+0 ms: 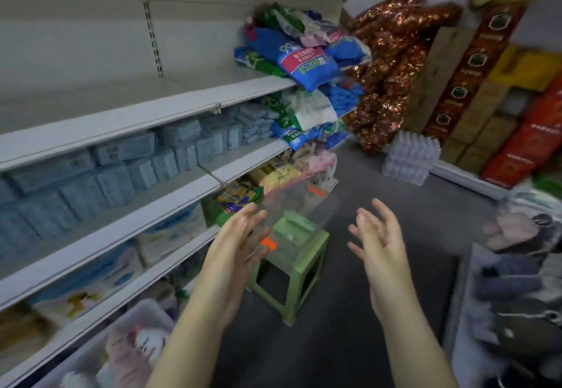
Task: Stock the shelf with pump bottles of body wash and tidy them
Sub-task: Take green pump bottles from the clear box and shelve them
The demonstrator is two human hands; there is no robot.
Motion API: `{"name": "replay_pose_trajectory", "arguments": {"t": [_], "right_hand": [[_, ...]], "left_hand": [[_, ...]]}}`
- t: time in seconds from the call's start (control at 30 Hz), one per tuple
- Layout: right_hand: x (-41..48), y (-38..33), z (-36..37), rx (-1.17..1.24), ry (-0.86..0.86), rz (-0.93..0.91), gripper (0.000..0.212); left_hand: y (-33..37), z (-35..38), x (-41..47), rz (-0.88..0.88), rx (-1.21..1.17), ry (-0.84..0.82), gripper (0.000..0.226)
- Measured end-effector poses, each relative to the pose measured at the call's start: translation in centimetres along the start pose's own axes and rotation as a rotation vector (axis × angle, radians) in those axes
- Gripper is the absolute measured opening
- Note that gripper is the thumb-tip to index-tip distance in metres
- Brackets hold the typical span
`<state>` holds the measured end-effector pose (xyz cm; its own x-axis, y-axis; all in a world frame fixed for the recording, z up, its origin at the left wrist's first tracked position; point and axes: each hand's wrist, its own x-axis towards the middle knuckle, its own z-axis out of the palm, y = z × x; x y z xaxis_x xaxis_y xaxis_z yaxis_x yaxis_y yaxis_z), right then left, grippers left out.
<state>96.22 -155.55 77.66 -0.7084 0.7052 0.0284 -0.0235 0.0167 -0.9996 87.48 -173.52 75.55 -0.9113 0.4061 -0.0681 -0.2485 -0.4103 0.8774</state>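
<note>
Both hands are stretched forward over the aisle, palms facing each other, fingers spread and holding nothing. My left hand (240,235) is beside the left side of a clear plastic bin (301,211) with orange clips. My right hand (377,232) hovers to the bin's right, apart from it. The bin rests on a green plastic stool (292,269). Something pale green lies inside the bin; blur hides what it is. No pump bottles can be made out. The wide shelf (127,126) at the left, at chest height, is bare over most of its length.
Blue packs fill the shelf below (127,156). Bagged goods (292,56) pile at the shelves' far end. A clear bin with soft toys (127,348) sits at the bottom left. Cartons (486,108) and wrapped bottles (410,156) line the back wall, plush items (517,281) the right.
</note>
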Motion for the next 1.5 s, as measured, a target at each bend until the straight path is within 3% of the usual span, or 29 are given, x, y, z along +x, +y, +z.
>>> {"name": "replay_pose_trajectory", "arguments": {"t": [0.2,0.4,0.6,0.73,0.87,1.0,1.07,1.2,1.3,1.4,1.5], "right_hand": [[6.8,5.1,5.0,-0.066,-0.013,0.168,0.029],[12.3,8.1,7.9,-0.114,-0.040,0.208,0.029],[15.6,11.8,9.4,-0.186,-0.020,0.271,0.021],[18.3,15.1,10.4,-0.283,-0.084,0.292,0.034],[22.4,18.4,10.4,-0.314,-0.144,0.394,0.043],[28.0,21.6,9.9,-0.300,-0.216,0.464,0.041],[31.0,22.8,9.5,-0.311,-0.277,0.479,0.037],[36.7,25.7,9.1,-0.359,-0.360,0.504,0.007],[40.4,28.6,8.9,-0.424,-0.436,0.590,0.007],[43.2,31.9,8.5,-0.517,-0.503,0.642,0.015],[45.4,35.4,8.8,-0.608,-0.635,0.687,0.022]], "left_hand": [[-1.6,-3.2,7.8,-0.104,-0.027,0.061,0.034],[-4.0,-4.8,14.3,-0.197,-0.133,0.102,0.053],[-6.5,-7.0,17.1,-0.304,-0.156,0.168,0.046],[-8.5,-8.4,18.6,-0.331,-0.140,0.255,0.055],[-11.6,-8.6,20.9,-0.392,-0.135,0.355,0.028],[-15.5,-7.8,24.3,-0.476,-0.173,0.502,0.023],[-17.5,-6.8,26.5,-0.518,-0.173,0.558,0.023],[-21.2,-3.6,30.6,-0.563,-0.043,0.629,0.020],[-24.5,-2.4,33.6,-0.576,0.055,0.728,0.015],[-27.4,-2.4,36.5,-0.578,0.136,0.877,0.034],[-30.5,-3.3,38.7,-0.599,0.104,1.059,0.084]]}}
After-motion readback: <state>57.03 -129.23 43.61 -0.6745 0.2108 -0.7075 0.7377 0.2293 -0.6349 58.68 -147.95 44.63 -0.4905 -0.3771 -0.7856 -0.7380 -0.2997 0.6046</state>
